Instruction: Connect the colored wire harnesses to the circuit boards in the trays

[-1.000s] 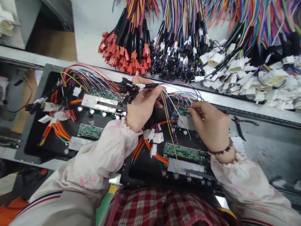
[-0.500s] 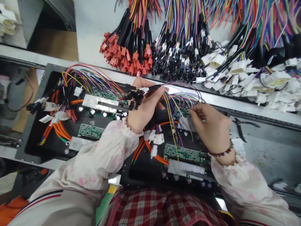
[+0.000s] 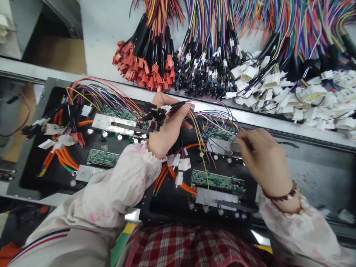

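My left hand (image 3: 168, 128) is closed around a wire harness. Its black connectors (image 3: 157, 116) stick out to the left over the back of the hand, and loose yellow, blue and pink wires (image 3: 200, 144) hang down from the fingers. Over the right end of the rear green circuit board (image 3: 222, 134), the thumb and forefinger of my right hand (image 3: 263, 159) are pinched on a thin wire; its tip is hidden by the fingers. More coloured wires (image 3: 219, 113) arch between the hands to this board. A black tray (image 3: 172, 202) carries the boards.
A second black tray (image 3: 30, 174) with wired boards lies to the left. Behind the rail (image 3: 100, 82) are bundles with red connectors (image 3: 144, 70), black connectors (image 3: 205, 74) and white connectors (image 3: 303, 96). Partly hidden pliers (image 3: 289, 144) lie right of my right hand.
My right hand has moved right and toward me, its fingers still pinched. The white wire that hung loose between the hands no longer hangs there. My left hand keeps its hold on the harness.
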Demonstrator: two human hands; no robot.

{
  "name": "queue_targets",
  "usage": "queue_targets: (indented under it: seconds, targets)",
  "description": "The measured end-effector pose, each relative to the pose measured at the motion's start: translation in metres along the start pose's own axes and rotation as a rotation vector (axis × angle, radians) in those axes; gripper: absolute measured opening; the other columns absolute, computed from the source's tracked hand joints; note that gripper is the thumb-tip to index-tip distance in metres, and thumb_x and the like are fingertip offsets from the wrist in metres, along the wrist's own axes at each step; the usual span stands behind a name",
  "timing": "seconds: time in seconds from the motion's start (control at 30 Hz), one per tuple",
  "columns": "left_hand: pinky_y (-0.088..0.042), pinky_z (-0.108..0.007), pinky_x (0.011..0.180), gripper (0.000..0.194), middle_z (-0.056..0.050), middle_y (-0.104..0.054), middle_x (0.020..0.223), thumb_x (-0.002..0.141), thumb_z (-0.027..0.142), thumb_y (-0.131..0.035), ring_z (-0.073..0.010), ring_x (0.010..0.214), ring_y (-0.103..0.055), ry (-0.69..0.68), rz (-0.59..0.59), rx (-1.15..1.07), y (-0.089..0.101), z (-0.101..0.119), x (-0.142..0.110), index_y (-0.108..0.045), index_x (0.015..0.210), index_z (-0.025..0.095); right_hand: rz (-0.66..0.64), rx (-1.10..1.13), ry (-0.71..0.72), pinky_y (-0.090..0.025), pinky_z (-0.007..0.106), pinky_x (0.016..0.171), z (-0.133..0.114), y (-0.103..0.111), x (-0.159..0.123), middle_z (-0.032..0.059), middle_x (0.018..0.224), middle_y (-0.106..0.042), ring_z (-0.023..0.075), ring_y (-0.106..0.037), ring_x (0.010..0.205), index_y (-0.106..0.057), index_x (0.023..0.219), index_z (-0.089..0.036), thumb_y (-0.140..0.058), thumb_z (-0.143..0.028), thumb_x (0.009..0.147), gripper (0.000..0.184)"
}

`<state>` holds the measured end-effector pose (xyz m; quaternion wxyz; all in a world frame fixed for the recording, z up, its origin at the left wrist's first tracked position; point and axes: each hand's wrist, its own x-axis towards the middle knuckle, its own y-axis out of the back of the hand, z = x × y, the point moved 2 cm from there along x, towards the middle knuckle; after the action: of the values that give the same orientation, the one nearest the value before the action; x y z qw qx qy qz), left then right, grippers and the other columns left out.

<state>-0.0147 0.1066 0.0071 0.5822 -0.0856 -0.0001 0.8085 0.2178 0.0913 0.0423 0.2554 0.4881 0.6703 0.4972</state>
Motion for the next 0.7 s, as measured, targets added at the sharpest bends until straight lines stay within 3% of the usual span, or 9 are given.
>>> queue_targets:
  seconds: [0.13,0.27,0.47,0.7]
  targets:
    - [-0.059,-0.024,0.052,0.018,-0.005,-0.075,0.096,0.088,0.038,-0.075,-0.0158,0.082,-0.071,0.038,0.012,0.017,0.0,-0.003,0.002,-0.066,0.086,0.023,0.201,-0.047,-0.022,-0.048,0.028,0.068,0.003,0.001,0.002,0.0028,0.084,-0.07,0.0161,-0.066,0.079,-0.064,0.093,-0.019,-0.058,-0.025,0.097,0.01]
    - [-0.06,-0.024,0.054,0.022,-0.006,-0.074,0.097,0.087,0.044,-0.076,-0.0166,0.084,-0.072,0.062,0.016,0.051,0.001,-0.006,0.004,-0.068,0.085,0.023,0.138,-0.013,-0.034,-0.049,0.029,0.066,0.005,-0.012,0.004,0.003,0.087,-0.073,0.0161,-0.068,0.077,-0.065,0.096,-0.021,-0.059,-0.024,0.097,0.007]
    - [-0.058,-0.024,0.05,0.021,-0.002,-0.074,0.09,0.087,0.038,-0.076,-0.016,0.08,-0.073,0.041,0.021,0.038,0.0,-0.002,0.003,-0.059,0.085,0.026,0.318,-0.077,0.033,-0.049,0.029,0.068,0.009,-0.005,0.002,0.0022,0.084,-0.073,0.0166,-0.068,0.078,-0.067,0.096,-0.021,-0.064,-0.022,0.093,0.005]
    - [-0.058,-0.028,0.051,0.027,0.0,-0.075,0.088,0.088,0.032,-0.076,-0.0165,0.076,-0.073,-0.023,0.0,0.0,-0.001,0.006,-0.002,-0.05,0.086,0.028,0.271,-0.097,0.002,-0.05,0.028,0.065,0.011,-0.015,0.003,0.0031,0.086,-0.074,0.0159,-0.07,0.077,-0.068,0.096,-0.022,-0.063,-0.023,0.095,0.005]
